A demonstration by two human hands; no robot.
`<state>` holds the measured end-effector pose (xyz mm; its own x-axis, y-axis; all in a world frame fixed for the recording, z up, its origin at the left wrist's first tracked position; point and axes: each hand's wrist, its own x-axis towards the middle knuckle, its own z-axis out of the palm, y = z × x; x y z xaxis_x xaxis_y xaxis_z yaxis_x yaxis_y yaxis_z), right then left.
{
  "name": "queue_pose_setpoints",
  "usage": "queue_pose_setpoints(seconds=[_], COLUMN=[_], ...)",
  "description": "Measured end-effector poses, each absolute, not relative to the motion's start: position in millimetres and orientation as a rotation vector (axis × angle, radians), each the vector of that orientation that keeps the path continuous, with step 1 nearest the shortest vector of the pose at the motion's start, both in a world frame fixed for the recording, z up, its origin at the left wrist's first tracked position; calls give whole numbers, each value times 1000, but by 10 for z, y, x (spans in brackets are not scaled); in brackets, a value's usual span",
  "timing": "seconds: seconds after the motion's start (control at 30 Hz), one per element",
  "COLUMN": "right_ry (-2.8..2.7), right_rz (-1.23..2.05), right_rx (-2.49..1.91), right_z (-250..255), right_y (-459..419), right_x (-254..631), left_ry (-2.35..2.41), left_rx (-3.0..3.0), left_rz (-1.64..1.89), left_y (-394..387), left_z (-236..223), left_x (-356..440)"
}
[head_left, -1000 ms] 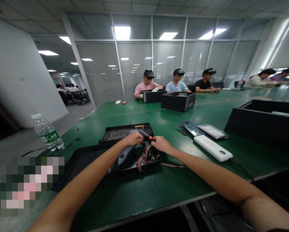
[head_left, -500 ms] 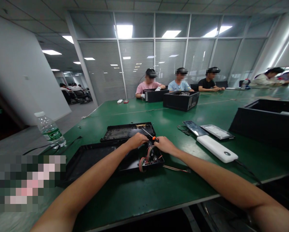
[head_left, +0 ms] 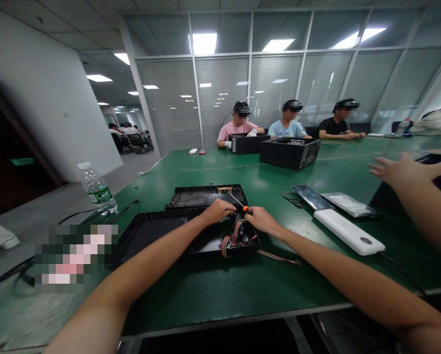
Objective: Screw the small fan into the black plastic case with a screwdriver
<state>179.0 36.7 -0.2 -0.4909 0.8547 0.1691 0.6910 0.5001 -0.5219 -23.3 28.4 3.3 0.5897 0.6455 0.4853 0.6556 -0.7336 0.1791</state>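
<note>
Two bare hands meet, in the head view, over the right end of one open black case (head_left: 152, 227), which lies at the middle of the green tabletop (head_left: 191, 297), its long axis running roughly along the near edge. The right hand (head_left: 263, 219) is at the case's right wall, closed around one screwdriver (head_left: 246, 209); the shaft slants away and leftward, towards one black panel (head_left: 194, 197) lying just beyond the case. The left hand (head_left: 220, 211) bends its fingers just left of the screwdriver; whether they grip anything cannot be told. Striped wires (head_left: 238, 230) coil beneath, nearer the near edge than either hand.

Right of the hands lie one dark slab (head_left: 312, 197), one drive (head_left: 347, 204) and one white block (head_left: 347, 231). One bottle (head_left: 98, 191) stands by the left edge. One co-worker's hand (head_left: 400, 169) spreads at the right. Three seated people (head_left: 287, 130) and two black boxes (head_left: 288, 153) line the far edge.
</note>
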Motion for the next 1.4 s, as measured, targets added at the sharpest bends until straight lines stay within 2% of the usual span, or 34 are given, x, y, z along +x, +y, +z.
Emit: queue_pose_setpoints(seconds=[0.1,0.3,0.63,0.87,1.13,1.4], right_ry=[-2339,-2344,-2342,-2373,-2406,-2427], right_rz=[552,545,593,544,488,493], right_rx=[-1273,-1265,-1339,-1329,-1315,-1320], right_z=[-4,16,109,128,142,122], right_y=[367,330,237,277,280,306], right_x=[1792,1781,1755,1798,1815,1825], left_ry=[-1144,-1206,-1331,-1253,-1269,-1155], left_rx=[-2810,-2783,-2776,-2777,-2755,-2755], left_rz=[-760,-883,-842,-782,-887,-775], left_y=[286,235,216,254,253,263], left_z=[29,36,17,-1,-17,-9], left_x=[-232,-242,-273,-300,-315,-305])
